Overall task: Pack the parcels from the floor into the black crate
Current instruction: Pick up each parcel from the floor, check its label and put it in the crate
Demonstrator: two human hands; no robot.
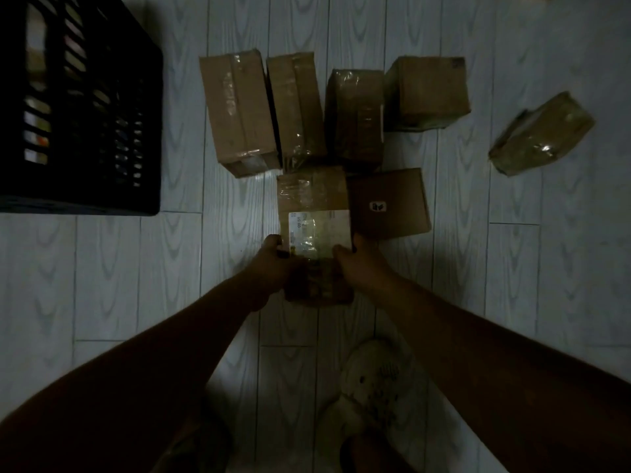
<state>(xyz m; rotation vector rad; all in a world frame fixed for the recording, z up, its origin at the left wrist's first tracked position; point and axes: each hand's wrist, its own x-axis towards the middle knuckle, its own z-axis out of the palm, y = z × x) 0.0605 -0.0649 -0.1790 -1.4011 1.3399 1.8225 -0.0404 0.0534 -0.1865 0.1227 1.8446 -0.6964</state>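
pale wood-grain plank floor [102,285], white perforated shoe [379,380] near the bottom edge, dim light

bare floor [191,165] btwn crate [85,97], parcels [239,110]

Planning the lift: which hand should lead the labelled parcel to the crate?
Probably left hand: it grips the labelled parcel on the side nearer the black crate; the right hand grips the far side.
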